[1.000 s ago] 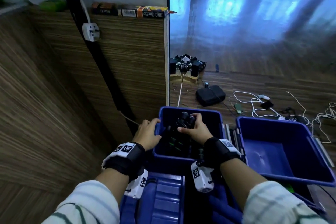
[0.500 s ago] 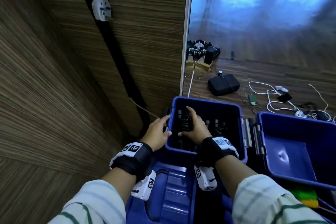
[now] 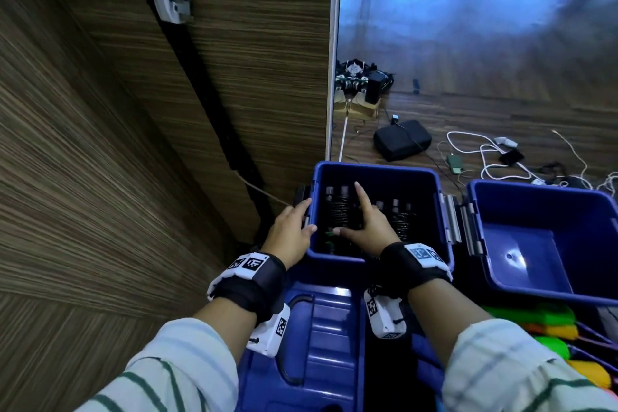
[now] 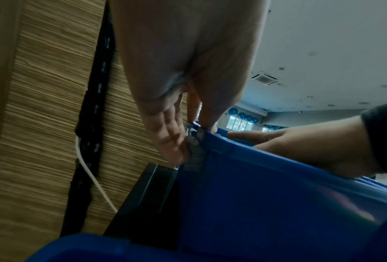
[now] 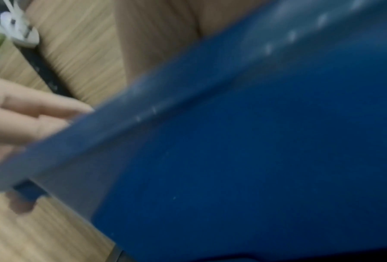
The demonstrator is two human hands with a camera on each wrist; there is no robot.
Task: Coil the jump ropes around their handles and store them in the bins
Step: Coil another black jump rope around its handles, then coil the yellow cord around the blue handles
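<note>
Risk at this moment centres on the left bin [image 3: 378, 170], the blue container standing against the wood-grain panel [image 3: 250, 77]. Coiled jump ropes [image 3: 337, 214] lie inside it in a row, black cord wound around the handles, with handle ends pointing toward the far wall of the bin.

Hand state:
- The left hand [image 3: 291, 231] grips the left rim of the bin: thumb inside the wall, fingers curled down the outside near the grey latch [image 4: 193, 150].
- The right hand [image 3: 363, 224] rests inside the bin on the coils, fingers extended and spread, index finger pointing toward the far wall. It holds nothing.

Probable faults and causes:
1. Coil slackening. Downward or sideways pressure from the flat right hand could shift a turn of cord off its handles. A loosened turn would likely snag the neighbouring bundle.
2. Bin displacement. The left hand loads one rim only. A pull from that side could tilt or slide the bin toward the panel or against the second bin [image 3: 541, 244], which sits just right of it with lid hinges almost touching.
3. Finger pinch. The fingers of the left hand lie beside the latch hardware; movement of the latch could trap them.
4. Uneven packing. Bundles crowd the left half of the bin; whether room remains below them cannot be determined, since the interior is dark.

The right wrist view is blurred and confirms only the blue bin wall.
</note>
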